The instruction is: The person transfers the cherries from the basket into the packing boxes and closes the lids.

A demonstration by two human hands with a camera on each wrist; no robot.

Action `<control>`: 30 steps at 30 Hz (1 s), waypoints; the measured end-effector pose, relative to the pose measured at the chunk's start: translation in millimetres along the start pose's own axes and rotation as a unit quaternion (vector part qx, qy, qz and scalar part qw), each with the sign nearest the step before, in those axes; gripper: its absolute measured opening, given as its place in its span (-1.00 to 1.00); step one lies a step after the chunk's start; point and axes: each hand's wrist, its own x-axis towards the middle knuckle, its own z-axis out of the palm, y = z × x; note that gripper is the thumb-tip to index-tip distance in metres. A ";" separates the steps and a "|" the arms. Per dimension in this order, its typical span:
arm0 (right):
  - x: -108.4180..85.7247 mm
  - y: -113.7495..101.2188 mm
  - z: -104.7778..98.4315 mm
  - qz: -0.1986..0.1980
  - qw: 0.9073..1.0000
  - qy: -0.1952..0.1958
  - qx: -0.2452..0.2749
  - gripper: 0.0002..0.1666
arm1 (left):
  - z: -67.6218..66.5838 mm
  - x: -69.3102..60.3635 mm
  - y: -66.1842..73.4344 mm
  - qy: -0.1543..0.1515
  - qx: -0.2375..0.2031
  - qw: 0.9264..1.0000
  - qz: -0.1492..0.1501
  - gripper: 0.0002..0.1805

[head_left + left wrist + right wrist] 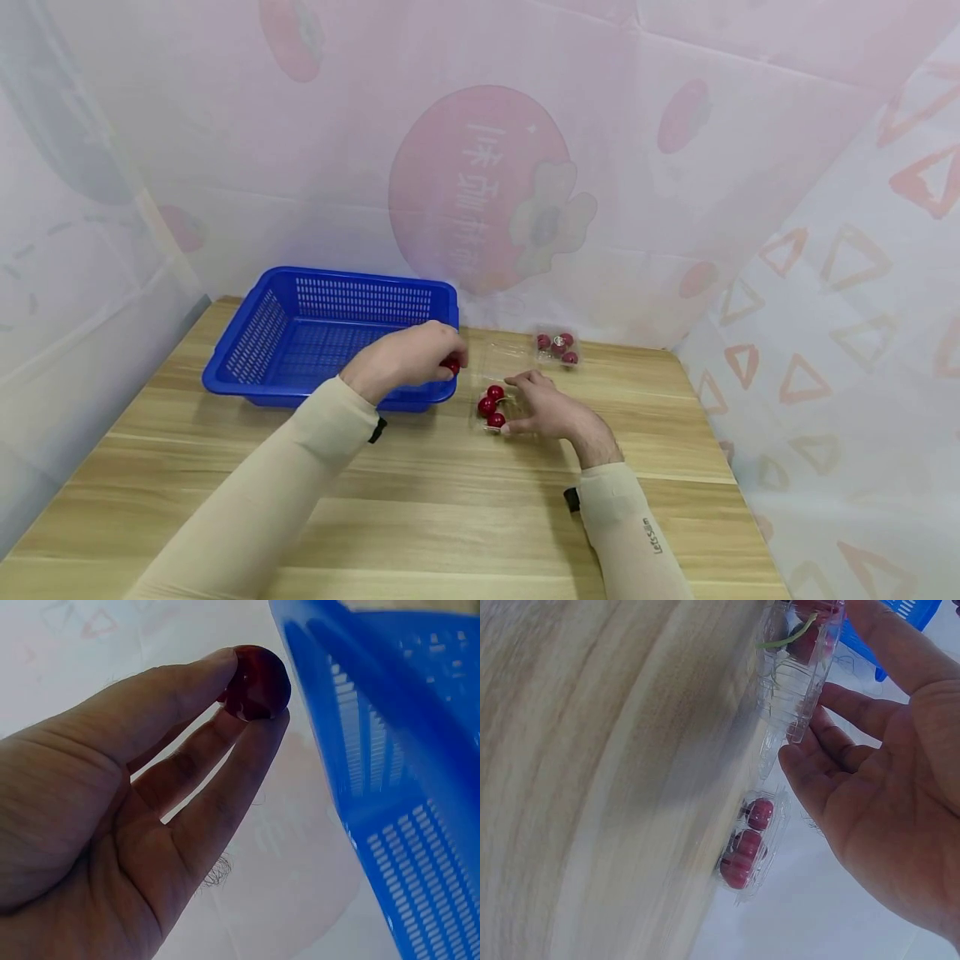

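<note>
My left hand [412, 354] pinches a shiny dark red cherry [259, 682] between thumb and fingertips, above the right-hand rim of the blue basket [262, 388]. To the right of that basket, a clear plastic box [791, 712] with its lid folded back sits on the table. Several red cherries [491, 406] lie inside it, and a green stem [802, 631] shows among them. My right hand [553, 408] holds this box at its right side, thumb at the near edge and fingers at the far edge.
A second clear box [551, 360] with several cherries stands behind, near the table's back edge. The wooden table [450, 533] meets printed cloth walls at the back. The perforated basket takes up the table's back left part.
</note>
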 end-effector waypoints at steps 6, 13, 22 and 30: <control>0.4 1.2 0.2 -0.001 1.000 0.002 0.002 0.07 | 11.1 7.1 11.1 0.001 -0.004 1.000 0.014 -0.87; 0.2 0.5 0.4 -0.003 1.000 0.001 0.003 0.08 | 22.9 15.4 22.0 0.000 -0.011 1.000 0.014 -0.89; 0.1 0.6 0.2 -0.003 1.000 0.001 0.012 0.08 | 49.8 28.1 30.7 0.032 -0.031 0.999 0.016 -0.90; -0.2 -0.8 0.4 -0.004 1.000 0.006 0.017 0.05 | 80.6 44.2 34.6 0.046 -0.015 0.999 0.000 -0.93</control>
